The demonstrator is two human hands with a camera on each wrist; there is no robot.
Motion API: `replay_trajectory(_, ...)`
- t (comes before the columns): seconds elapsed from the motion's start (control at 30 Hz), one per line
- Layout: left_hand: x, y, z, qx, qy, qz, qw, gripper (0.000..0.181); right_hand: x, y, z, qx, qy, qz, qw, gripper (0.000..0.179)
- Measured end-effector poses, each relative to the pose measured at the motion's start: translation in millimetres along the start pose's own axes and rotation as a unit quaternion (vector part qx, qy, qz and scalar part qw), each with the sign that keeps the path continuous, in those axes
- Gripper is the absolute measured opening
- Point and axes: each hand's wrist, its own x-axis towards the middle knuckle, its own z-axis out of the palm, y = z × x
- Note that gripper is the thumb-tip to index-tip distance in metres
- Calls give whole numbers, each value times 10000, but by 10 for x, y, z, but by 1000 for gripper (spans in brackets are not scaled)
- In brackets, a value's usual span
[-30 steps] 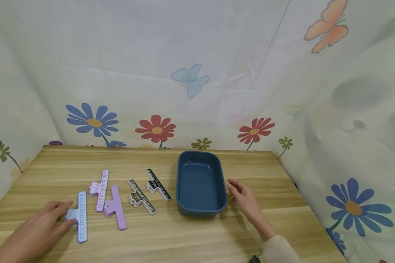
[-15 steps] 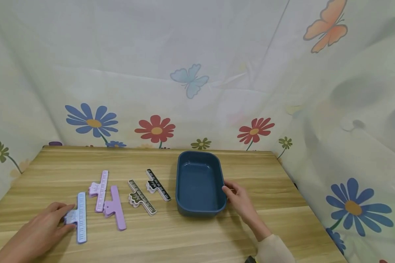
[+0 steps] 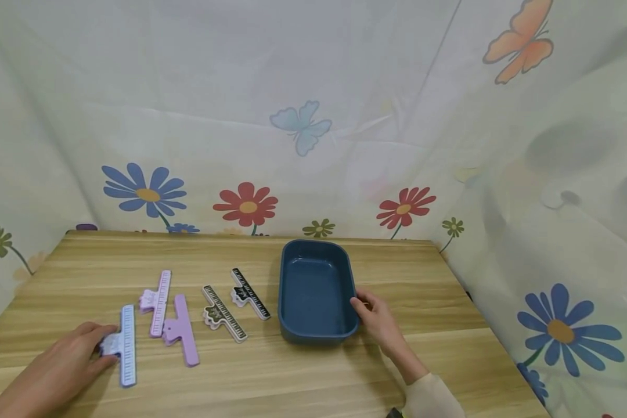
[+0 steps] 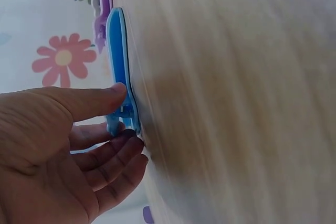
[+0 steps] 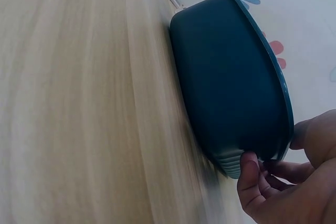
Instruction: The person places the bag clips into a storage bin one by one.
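Note:
At the front left of the table lies a light-blue clip point(image 3: 128, 348) with a ruler-like or keyboard pattern on its long bar. My left hand point(image 3: 65, 360) pinches the clip's handle end between thumb and fingers. The left wrist view shows the thumb on top of the blue clip point(image 4: 118, 51) and fingertips low by the tabletop. A dark-blue rectangular bin point(image 3: 319, 338) stands right of centre, with nothing inside. My right hand point(image 3: 381, 325) grips its right side. In the right wrist view the thumb is at the bin's point(image 5: 226, 77) rim and fingers curl against the outer wall.
Right of the blue clip lie a pale-lilac clip point(image 3: 161, 305) and a plain purple clip point(image 3: 187, 337). Two black-and-white piano-key clips point(image 3: 227, 316) lie between these and the bin. A flowered cloth point(image 3: 198, 116) hangs behind the wooden table point(image 3: 271, 383).
My right hand has moved left onto the bin's side and taken hold of it. The left thumb and fingers have closed in on the blue clip's handle. The other clips lie as before.

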Motion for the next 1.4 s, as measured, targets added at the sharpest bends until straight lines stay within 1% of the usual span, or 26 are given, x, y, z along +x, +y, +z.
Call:
replay_trajectory(0.17, -16, -39, 1, -102, 215, 101, 9997, 58, -71, -164, 13, -37, -79, 74, 9999, 28)
replay_trajectory(0.23, -25, -40, 0, -182, 206, 60, 9996, 59, -62, -132, 13, -95, -99, 62, 9999, 30)
replay_trajectory(0.4, -31, -34, -11, -488, 105, -194, 9986, 64, -5, 31, -8, -139, -127, 24, 9998, 33)
replay_trajectory(0.43, -32, -40, -12, -526, 141, -193, 9983, 64, -6, 31, -14, -122, -150, 28, 9998, 33)
replay_trajectory(0.53, -41, -61, -24, -620, 273, -94, 9977, 65, -18, 28, -25, -101, -164, 45, 9998, 33)
replay_trajectory(0.67, -86, -52, -64, -656, 570, 105, 9962, 63, -34, 28, -29, -106, -180, 83, 9997, 33)
replay_trajectory(0.73, -116, -32, -92, -709, 777, 202, 9942, 61, -40, 29, -29, -123, -180, 101, 9997, 33)
replay_trajectory(0.87, -157, 21, -163, -832, 953, 212, 9917, 60, -38, 36, -27, -183, -152, 106, 9997, 35)
replay_trajectory(0.97, -177, 66, -207, -840, 1143, 282, 9895, 59, -32, 35, -18, -202, -140, 133, 9996, 36)
replay_trajectory(1.03, -183, 93, -240, -847, 1309, 371, 9871, 59, -35, 13, -10, -195, -144, 147, 9996, 36)
replay_trajectory(1.1, -188, 127, -270, -848, 1472, 427, 9845, 58, -58, -59, -5, -156, -165, 146, 9996, 35)
replay_trajectory(1.2, -190, 184, -335, -903, 1497, 392, 9838, 61, -116, -224, -14, -122, -226, 83, 9996, 33)
replay_trajectory(1.27, -191, 230, -379, -899, 1585, 400, 9824, 61, -149, -303, -22, -126, -258, 13, 9996, 33)
replay_trajectory(1.33, -186, 279, -423, -875, 1638, 413, 9817, 61, -152, -309, -19, -151, -238, 13, 9996, 33)
replay_trajectory(1.4, -177, 329, -458, -847, 1750, 489, 9797, 60, -119, -223, -7, -186, -178, 39, 9997, 33)
